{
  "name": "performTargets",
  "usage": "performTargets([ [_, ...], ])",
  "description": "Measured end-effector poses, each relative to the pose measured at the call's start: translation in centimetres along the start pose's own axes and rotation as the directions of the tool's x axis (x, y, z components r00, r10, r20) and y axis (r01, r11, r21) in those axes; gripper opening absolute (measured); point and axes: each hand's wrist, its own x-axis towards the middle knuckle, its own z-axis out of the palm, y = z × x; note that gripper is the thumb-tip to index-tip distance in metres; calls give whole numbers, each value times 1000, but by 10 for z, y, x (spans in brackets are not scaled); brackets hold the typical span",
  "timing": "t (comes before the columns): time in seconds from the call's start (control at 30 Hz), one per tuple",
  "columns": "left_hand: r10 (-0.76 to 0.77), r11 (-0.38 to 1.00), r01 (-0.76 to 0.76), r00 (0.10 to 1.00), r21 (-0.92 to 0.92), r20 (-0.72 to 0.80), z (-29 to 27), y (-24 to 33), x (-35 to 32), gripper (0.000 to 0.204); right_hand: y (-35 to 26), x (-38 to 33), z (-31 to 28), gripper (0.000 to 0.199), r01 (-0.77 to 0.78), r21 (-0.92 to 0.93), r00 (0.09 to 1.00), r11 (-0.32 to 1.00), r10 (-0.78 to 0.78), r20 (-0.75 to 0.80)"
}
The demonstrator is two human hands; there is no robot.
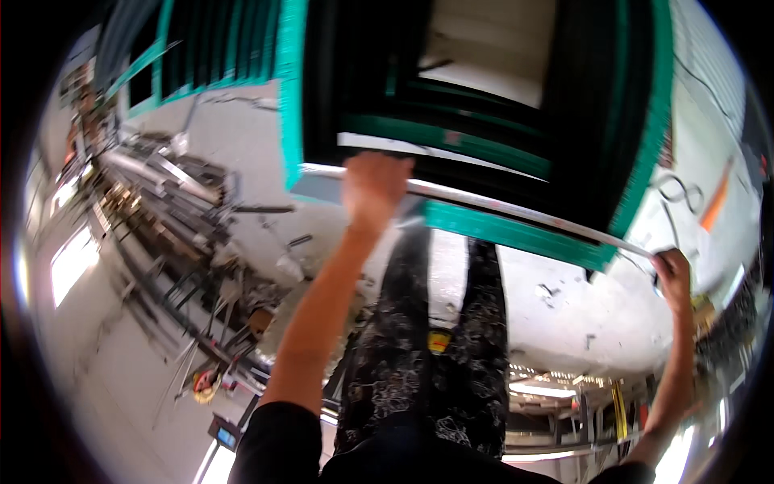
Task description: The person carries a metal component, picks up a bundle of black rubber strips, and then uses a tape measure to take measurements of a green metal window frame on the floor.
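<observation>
In front of me stands a dark window or door frame [484, 230] with its outer faces in green film. A long, narrow pale strip [516, 211] with faint reddish marks runs along its near side; whether it is a measuring tape or a trim strip I cannot tell. My left hand [375, 189], closed and blurred, lies over the strip near the frame's left corner. Past the right corner, my right hand [673, 274] is closed round the strip's far right end. A small dark shape shows beside those fingers, too unclear to name.
More green-and-black profiles [218, 48] stand at the far left. Heaped metal offcuts [169, 177] line the left side. A black cable [681, 189] and an orange piece [716, 198] lie on the right floor. A rack [556, 403] is at lower right.
</observation>
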Motion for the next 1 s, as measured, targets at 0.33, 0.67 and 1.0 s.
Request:
performTargets([
  [0.33,-18,997,14,999,-77,-50,1,4,4,26,-38,3,9,18,-96,-84,989,992,85,-122],
  [0.67,-39,998,38,999,-41,-16,5,-1,-3,25,-47,2,18,23,-110,-98,979,989,90,-183],
  [1.0,-35,996,33,999,-86,-17,4,-3,-3,26,-50,-3,26,20,-62,-157,953,986,11,-303],
])
